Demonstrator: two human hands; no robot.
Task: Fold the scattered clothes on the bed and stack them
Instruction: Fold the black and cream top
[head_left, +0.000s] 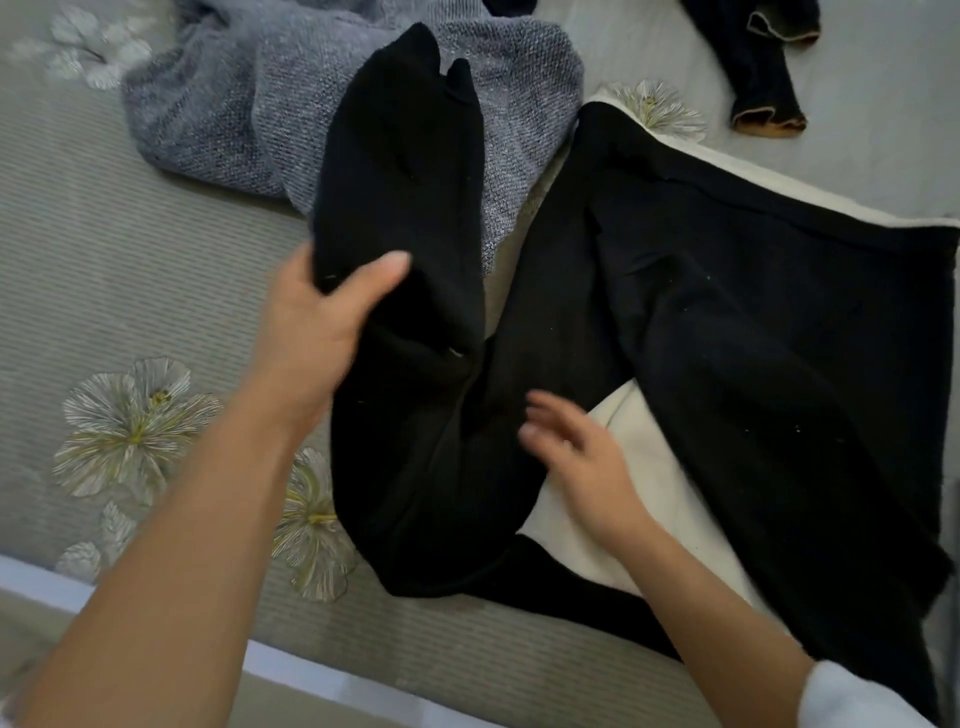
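The bed filled the view, its grey ribbed cover stitched with pale flowers. Across its right half lay the black garment, spread over a cream cloth that showed at its near and far edges. A grey knit was heaped at the far left, partly under the black fabric, and a dark piece with orange cuffs lay well apart at the far right. The left hand pinched a folded limb of the black garment, thumb on top, lifting it clear of the knit. The right hand hovered with fingers spread, blurred, just above or touching the garment's middle; which, I could not tell. The fabric looked soft, limp and fairly thick, likely to sag and slide, so it seemed best gripped at hems or seams, with the palm flattening each fold.
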